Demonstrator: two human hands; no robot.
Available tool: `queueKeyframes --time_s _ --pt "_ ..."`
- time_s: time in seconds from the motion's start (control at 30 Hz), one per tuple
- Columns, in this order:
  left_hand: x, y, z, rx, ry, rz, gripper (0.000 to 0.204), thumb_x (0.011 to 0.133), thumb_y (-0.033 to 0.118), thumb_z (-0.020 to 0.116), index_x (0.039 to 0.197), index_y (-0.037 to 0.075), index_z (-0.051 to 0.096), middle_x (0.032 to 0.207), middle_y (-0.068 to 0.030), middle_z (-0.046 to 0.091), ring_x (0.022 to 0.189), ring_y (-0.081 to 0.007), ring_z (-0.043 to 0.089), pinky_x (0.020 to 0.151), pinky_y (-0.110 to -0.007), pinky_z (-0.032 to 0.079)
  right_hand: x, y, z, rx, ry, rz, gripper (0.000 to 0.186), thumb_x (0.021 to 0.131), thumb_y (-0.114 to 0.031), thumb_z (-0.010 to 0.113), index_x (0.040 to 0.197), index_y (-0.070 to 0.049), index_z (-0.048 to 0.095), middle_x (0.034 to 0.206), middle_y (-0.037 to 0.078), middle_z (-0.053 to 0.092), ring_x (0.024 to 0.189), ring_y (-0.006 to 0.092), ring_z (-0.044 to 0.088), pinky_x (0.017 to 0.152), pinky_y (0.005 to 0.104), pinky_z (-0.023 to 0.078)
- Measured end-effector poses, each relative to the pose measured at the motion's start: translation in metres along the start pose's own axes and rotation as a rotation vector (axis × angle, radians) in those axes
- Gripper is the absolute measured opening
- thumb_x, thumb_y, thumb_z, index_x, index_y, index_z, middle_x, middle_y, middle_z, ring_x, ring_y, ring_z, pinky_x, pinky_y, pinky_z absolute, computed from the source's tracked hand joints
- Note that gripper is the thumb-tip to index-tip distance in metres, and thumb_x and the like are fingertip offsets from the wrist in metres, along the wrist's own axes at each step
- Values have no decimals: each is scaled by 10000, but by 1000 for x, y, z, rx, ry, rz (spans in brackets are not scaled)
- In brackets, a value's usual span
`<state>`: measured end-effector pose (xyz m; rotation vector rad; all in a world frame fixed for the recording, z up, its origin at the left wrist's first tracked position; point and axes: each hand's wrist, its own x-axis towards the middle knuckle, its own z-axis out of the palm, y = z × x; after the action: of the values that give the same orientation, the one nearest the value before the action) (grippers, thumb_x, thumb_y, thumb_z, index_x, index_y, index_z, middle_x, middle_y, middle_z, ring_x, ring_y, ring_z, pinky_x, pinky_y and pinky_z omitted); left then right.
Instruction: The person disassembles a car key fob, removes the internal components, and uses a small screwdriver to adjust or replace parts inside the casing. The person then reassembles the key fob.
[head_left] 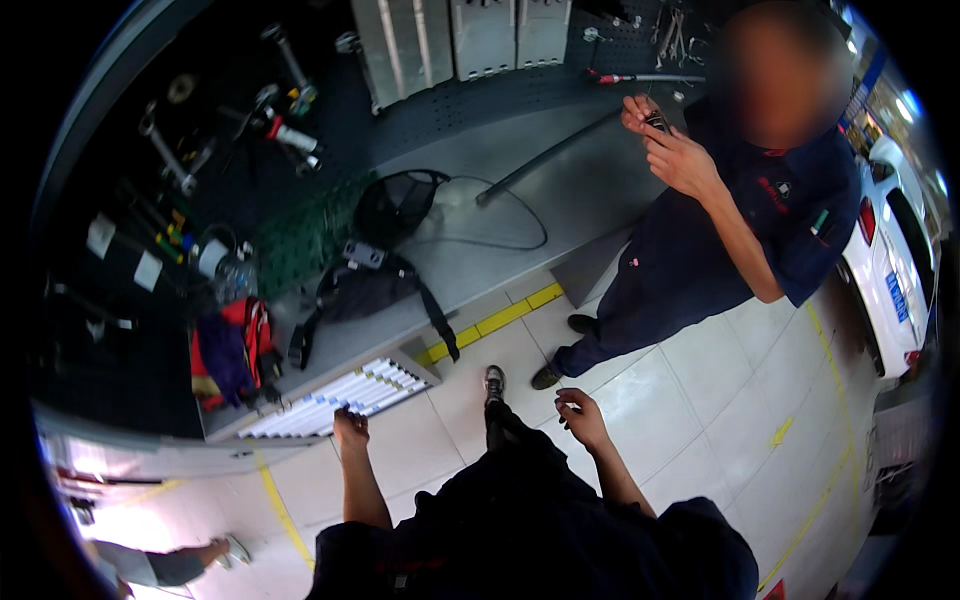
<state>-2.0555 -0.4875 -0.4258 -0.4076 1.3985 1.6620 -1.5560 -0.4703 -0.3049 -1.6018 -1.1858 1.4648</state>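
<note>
Grey desk (560, 168) carries black bag (365, 300). Your left hand (351, 429) is near cabinet (375, 386), right hand (583, 418) apart; fingers (574, 397) curled, can't tell if holding.

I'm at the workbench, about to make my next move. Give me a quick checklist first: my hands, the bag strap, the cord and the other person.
1. Right hand free: ok, nothing shows in it.
2. Left hand free: cannot tell, its fingers are curled in.
3. Bag strap kept on the workbench: not ok, it hangs over the front edge.
4. Thin cord coiled away: not ok, it lies in a loose loop on the top.
5. Other person clear of your hands: ok, standing apart, with both hands at a small dark object.
</note>
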Motion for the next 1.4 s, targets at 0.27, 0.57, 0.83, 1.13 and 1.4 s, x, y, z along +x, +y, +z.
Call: queueKeyframes --time_s 0.27,0.57,0.83,1.13,1.4 --pt "106 48 33 -234 331 90 178 862 241 459 857 101 568 725 -13 528 594 -160 465 547 -297 401 242 -35 28 227 178 145 685 889 -411 580 1364 -7 299 1128 150 573 981 221 587 765 353 495" --pt "100 56 52 640 477 48 416 891 257 392 1230 52 519 1270 -79 556 1138 -208 529 950 -351 440 373 -96 13 275 829 320 826 905 -434 525 1376 108 116 1309 377 347 1224 474 386 1051 443 308" --pt "98 61 143 819 237 -29 421 880 296 407 1208 61 526 1249 -79 560 1120 -208 530 937 -360 441 375 -99 32 170 1059 192 749 902 -371 541 1374 94 192 1326 344 353 1215 476 390 1036 452 328" --pt "136 39 213 891 -1 -144 430 866 339 424 1184 71 535 1227 -79 565 1099 -208 531 921 -370 441 376 -94 31 102 1108 173 710 896 -349 557 1346 99 242 1273 337 425 1172 450 456 1004 432 364" --pt "163 38 223 880 -166 -200 441 855 378 440 1163 81 542 1206 -80 569 1080 -207 532 908 -379 442 377 -89 32 -122 1224 34 658 880 -305 574 1313 106 298 1211 347 485 1111 461 505 955 433 401"
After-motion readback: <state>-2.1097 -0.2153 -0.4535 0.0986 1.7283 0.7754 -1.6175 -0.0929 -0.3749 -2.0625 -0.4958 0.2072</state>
